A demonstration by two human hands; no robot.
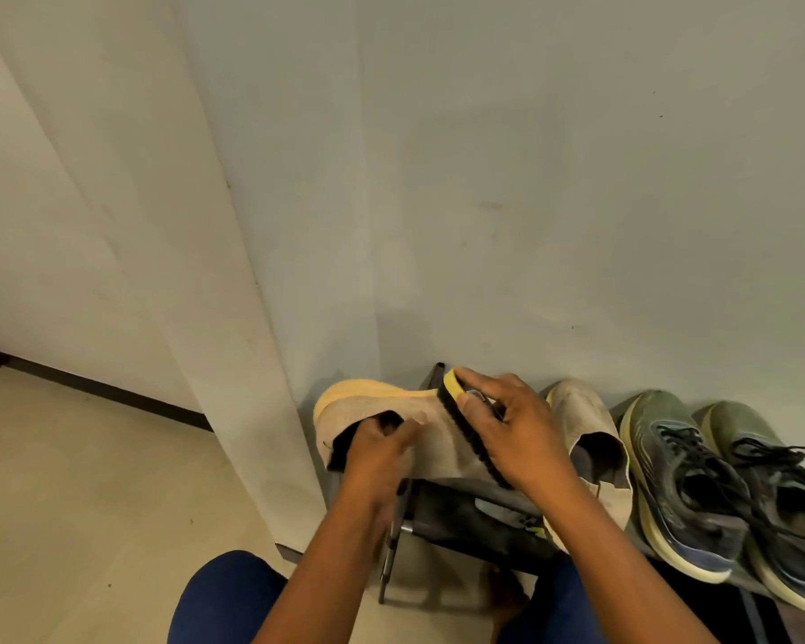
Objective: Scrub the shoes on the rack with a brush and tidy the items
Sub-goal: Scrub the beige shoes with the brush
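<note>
The left hand (382,446) curls its fingers into the opening of a beige shoe (391,420) with a yellow sole, holding it on its side above the rack (442,532). The right hand (512,429) grips a brush (461,411), yellow-backed with black bristles, pressed against the shoe's upper. Further right on the rack sit its beige mate (586,439) and two dark laced sneakers (716,481).

The beige shoe (438,434) looks of matt knitted cloth; the brush (470,434) has dark rough bristles; the rack (391,550) is metal.
</note>
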